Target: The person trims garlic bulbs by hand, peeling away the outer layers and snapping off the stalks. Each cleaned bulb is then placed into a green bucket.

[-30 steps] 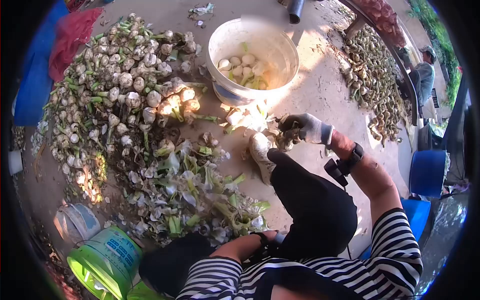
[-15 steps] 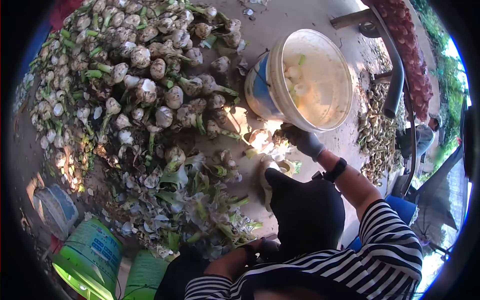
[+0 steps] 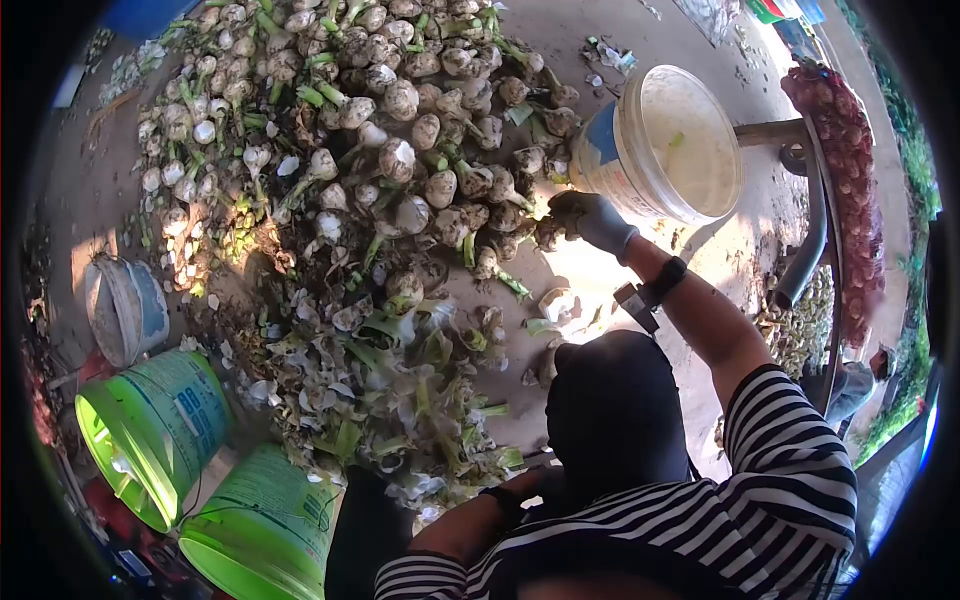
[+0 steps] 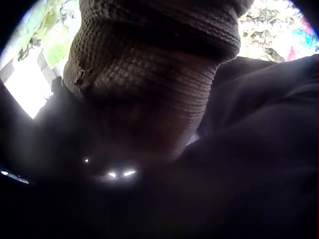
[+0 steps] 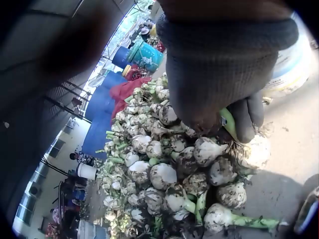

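At the right edge of a heap of garlic bulbs [image 3: 400, 100], my gloved right hand [image 3: 597, 222] curls its fingers beside the white bucket [image 3: 605, 160]. The right wrist view shows this hand [image 5: 224, 74] with a green garlic stem [image 5: 228, 122] between its fingers and a pale bulb [image 5: 256, 149] just below. My left hand [image 3: 545, 485] lies low by the dark-clothed knee, mostly hidden. In the left wrist view the knitted glove [image 4: 149, 69] on this hand fills the top, its fingers out of sight.
Peeled skins and leaves [image 3: 400, 380] lie in front of the heap. Green buckets [image 3: 265, 520] lean at lower left near a small white bucket [image 3: 125, 310]. A metal frame [image 3: 825, 250] and a red net sack [image 3: 835, 130] stand at right, with a person [image 3: 850, 390] beyond.
The head view has shifted, placing the heap and bucket farther right. My right hand has moved from beside the shoe to the heap's right edge. The left hand remains low by the knee.
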A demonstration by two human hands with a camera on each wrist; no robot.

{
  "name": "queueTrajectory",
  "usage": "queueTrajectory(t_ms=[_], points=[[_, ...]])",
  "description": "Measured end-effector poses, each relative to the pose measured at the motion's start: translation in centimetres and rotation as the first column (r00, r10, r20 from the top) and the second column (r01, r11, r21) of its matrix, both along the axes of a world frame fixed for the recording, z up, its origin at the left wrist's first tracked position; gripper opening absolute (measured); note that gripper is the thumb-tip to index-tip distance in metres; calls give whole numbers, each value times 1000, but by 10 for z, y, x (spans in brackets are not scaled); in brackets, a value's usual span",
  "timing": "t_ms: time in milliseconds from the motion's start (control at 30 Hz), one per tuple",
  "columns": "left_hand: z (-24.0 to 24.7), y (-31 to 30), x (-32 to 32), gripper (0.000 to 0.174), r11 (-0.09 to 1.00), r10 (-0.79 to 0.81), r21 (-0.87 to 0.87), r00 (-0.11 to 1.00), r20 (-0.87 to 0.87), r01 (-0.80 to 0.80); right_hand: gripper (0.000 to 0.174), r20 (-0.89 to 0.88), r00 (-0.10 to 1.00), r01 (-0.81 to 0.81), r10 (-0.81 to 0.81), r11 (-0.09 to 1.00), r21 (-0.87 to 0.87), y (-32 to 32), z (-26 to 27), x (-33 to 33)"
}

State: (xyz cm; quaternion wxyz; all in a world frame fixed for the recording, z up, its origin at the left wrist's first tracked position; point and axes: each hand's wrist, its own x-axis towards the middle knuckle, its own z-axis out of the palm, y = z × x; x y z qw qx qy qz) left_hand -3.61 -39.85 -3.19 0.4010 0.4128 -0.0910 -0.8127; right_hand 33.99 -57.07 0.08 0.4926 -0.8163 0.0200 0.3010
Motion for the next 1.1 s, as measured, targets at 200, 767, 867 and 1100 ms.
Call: queueTrajectory(t_ms=[200, 767, 867, 1100], points=[[-4, -16, 7, 28, 998, 26, -52, 1000, 18, -25, 37, -83, 959, -229, 271, 913, 338, 55, 61, 12], [112, 54, 184, 56, -270, 893, -610, -431, 131, -745, 50, -91, 959, -144, 269, 738, 659, 74, 75, -72], [122, 47, 175, 58, -236, 867, -624, -452, 211, -745, 35, 264, 903, -417, 339, 841, 345, 92, 80, -92], [119, 59, 160, 55, -267, 959, -292, -222, -178, -919, 34, 389, 815, -574, 429, 683, 451, 81, 69, -86]])
